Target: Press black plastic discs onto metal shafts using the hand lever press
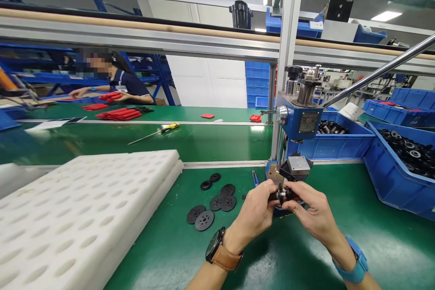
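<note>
1. Black and metal, the small part (283,194) sits pinched between both hands just in front of the base of the blue hand press (299,120), near the middle of the green tabletop (190,253). It looks like a short shaft with a disc on it, though the fingers hide most of it.
2. Held at that spot, the small part is level with the press's grey block (296,166), which probably explains why both hands work so close under the tool.
3. Coming in from below, the left hand (255,212) has its fingers curled shut around the part's left end, thumb on top, wrist bent slightly inward; a watch with a brown strap sits on that wrist.
4. Meeting it from the other side, the right hand (311,210) has thumb and forefinger closed on the part's right end and the remaining fingers folded loosely beneath; a blue band circles that wrist.
5. Loose black discs (212,206) lie on the tabletop just left of the hands, within easy reach as a supply.
6. White foam tray (84,208) with rows of round pockets fills the tabletop's left side.
7. Blue bins (397,163) of dark parts stand along the right edge.
8. Across the far edge, a co-worker's hands (115,96) handle red pieces.
</note>
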`<state>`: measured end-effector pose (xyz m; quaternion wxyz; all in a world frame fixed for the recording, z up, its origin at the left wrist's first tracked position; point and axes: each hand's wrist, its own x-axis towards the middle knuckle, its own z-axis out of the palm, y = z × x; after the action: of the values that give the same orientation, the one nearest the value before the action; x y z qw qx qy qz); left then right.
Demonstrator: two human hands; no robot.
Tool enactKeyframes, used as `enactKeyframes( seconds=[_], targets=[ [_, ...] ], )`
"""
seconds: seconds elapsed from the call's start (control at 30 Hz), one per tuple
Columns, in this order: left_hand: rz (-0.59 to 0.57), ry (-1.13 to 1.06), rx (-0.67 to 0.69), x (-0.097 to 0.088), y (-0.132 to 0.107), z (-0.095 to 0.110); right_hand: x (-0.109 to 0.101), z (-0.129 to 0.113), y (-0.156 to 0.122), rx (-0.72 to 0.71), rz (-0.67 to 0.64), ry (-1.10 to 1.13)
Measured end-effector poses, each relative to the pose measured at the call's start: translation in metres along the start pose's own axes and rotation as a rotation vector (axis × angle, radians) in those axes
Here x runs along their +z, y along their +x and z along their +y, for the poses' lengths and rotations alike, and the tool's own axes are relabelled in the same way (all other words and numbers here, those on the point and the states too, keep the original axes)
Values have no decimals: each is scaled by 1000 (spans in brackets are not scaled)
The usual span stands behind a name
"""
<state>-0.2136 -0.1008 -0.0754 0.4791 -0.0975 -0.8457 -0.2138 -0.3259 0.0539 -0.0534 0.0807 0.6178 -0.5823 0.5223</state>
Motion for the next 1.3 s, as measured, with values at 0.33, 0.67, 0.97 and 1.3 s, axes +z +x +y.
enactKeyframes(
  seconds=[0.33, 0.67, 0.97, 1.3],
  targets=[
    [-29, -318, -220, 5, -8, -5, 9, -9, 1, -71, 118, -126],
    [-16, -909, -630, 20, -8, 2, 16, -2, -5, -238, 97, -279],
    [101, -855, -630, 20, -9, 0, 14, -8, 0, -227, 102, -234],
    [99, -728, -600, 17, -9, -1, 14, -9, 0, -214, 117, -201]
  ],
)
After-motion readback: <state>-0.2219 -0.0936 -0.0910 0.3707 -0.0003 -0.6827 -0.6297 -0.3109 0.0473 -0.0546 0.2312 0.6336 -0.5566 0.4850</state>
